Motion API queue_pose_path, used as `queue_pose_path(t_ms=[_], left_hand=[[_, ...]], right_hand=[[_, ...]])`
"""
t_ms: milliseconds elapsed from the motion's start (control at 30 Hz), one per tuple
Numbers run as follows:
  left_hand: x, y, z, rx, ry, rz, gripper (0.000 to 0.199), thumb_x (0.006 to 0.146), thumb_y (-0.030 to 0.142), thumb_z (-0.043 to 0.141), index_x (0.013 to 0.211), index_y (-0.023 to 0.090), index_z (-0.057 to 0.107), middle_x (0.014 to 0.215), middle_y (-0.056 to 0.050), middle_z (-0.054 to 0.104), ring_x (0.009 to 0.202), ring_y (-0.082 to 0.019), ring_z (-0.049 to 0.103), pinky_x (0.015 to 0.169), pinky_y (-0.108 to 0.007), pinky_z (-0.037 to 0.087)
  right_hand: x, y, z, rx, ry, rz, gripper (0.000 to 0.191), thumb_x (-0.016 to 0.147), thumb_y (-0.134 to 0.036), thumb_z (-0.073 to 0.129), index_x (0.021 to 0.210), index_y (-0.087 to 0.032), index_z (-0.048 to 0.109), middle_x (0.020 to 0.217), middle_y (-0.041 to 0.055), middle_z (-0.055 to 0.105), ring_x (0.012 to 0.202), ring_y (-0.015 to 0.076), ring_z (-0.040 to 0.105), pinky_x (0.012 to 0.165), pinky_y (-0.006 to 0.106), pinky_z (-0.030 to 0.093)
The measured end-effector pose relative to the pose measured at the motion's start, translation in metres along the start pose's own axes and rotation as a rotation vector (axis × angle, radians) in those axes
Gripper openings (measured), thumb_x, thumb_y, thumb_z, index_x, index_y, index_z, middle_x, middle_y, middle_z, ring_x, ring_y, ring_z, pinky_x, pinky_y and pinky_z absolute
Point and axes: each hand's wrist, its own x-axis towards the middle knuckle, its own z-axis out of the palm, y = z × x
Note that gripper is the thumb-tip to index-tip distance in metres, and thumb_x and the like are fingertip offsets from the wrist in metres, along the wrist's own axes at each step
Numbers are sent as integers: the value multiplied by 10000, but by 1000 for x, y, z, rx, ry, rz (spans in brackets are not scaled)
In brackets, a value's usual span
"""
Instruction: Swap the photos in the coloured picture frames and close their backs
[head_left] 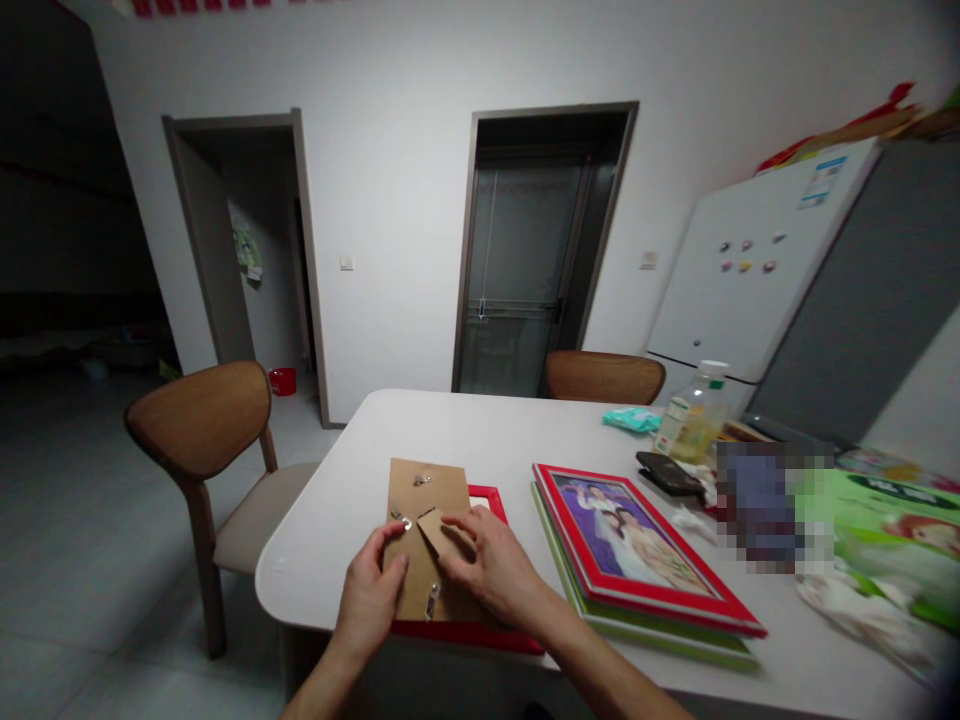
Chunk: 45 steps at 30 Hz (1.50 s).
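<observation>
– Fingers (459, 521) of the right hand (496, 565) are pinched on the flap (435, 528) of the brown board (418, 577), laid over a red frame (450, 631) on the desk (457, 425). Left hand's (366, 592) grip? Can't be told.
– Probably light, stiff, easily creased; best held by the edges. Containers?
– Just yellowish liquid (690, 433) kept in a bottle (701, 392), afaict.

Two red frames (571, 532), two chairs (202, 415)

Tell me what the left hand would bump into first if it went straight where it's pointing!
The left hand would probably meet the nearest small metal piece on the brown board, though they may already touch.
</observation>
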Motion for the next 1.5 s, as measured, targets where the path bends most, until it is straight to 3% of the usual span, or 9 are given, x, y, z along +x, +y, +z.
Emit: queue_pose_path(t_ms=[133, 300, 500, 667, 767, 900, 1100, 1400, 1500], left_hand=[[14, -10, -37, -180, 69, -186, 411, 621, 262, 587, 1004, 146, 489, 862, -44, 634, 710, -171, 607, 626, -264, 474], [30, -26, -85, 17, 55, -278, 340, 626, 179, 580, 956, 145, 503, 786, -36, 653, 625, -148, 607, 564, -240, 464], [48, -40, -101, 228, 16, -206, 307, 579, 214, 587, 875, 139, 553, 788, -24, 653, 731, -189, 608, 648, -269, 463], [53, -40, -110, 462, 68, -121, 291, 568, 213, 568, 854, 160, 574, 787, -38, 632, 816, -250, 580, 773, -379, 418], [42, -29, -93, 549, 132, -37, 328, 594, 209, 544, 919, 166, 553, 992, -71, 572, 1014, -262, 485, 913, -409, 315], [11, -3, -25, 563, 15, 210, 371, 662, 226, 525, 1030, 175, 507, 1148, -82, 494, 1106, -233, 414, 954, -412, 297], [-22, 33, 60, 532, -259, 469, 474, 667, 203, 582, 1122, 172, 452, 1233, -127, 429, 1130, -266, 378, 942, -466, 322], [-20, 48, 59, 672, -309, 674, 389, 753, 144, 460, 1138, 168, 410, 1083, -103, 535, 980, -213, 495, 825, -363, 448], [-16, 52, 51, 621, -196, 717, 352, 778, 100, 380, 1122, 166, 418, 946, -82, 581, 872, -179, 538, 783, -314, 459]], right_hand=[[-3, 21, 0, -49, 55, 58, 333, 715, -275, 472, 1010, -151, 562, 919, 86, 568, 812, 167, 522, 764, 282, 391], [-10, 63, 0, -310, 33, 208, 388, 703, -243, 463, 1065, -117, 526, 941, 126, 559, 899, 208, 512, 800, 285, 359], [-10, 77, 8, -375, -52, 331, 462, 678, -155, 425, 1135, -88, 448, 924, 151, 585, 838, 208, 550, 724, 268, 365], [-3, 80, 1, -103, 72, 471, 533, 644, -154, 447, 1169, -80, 393, 802, 111, 614, 678, 177, 565, 616, 253, 384], [-4, 69, -10, 393, 103, 622, 627, 652, -153, 406, 1261, -112, 264, 620, 29, 596, 480, 138, 525, 496, 240, 385], [-9, 41, -22, 1004, 77, 610, 782, 613, -133, 429, 1317, -190, 93, 681, 13, 630, 492, 138, 559, 514, 256, 430], [-9, 29, -27, 1108, 40, 533, 834, 621, -164, 485, 1327, -194, 42, 785, 29, 654, 575, 153, 599, 586, 294, 467], [-7, 28, -26, 1099, 65, 492, 748, 641, -195, 500, 1309, -182, 164, 759, 18, 648, 590, 134, 591, 595, 263, 468], [-5, 34, -23, 1055, 84, 485, 755, 631, -207, 539, 1299, -192, 188, 742, 8, 628, 519, 101, 550, 506, 218, 436]])
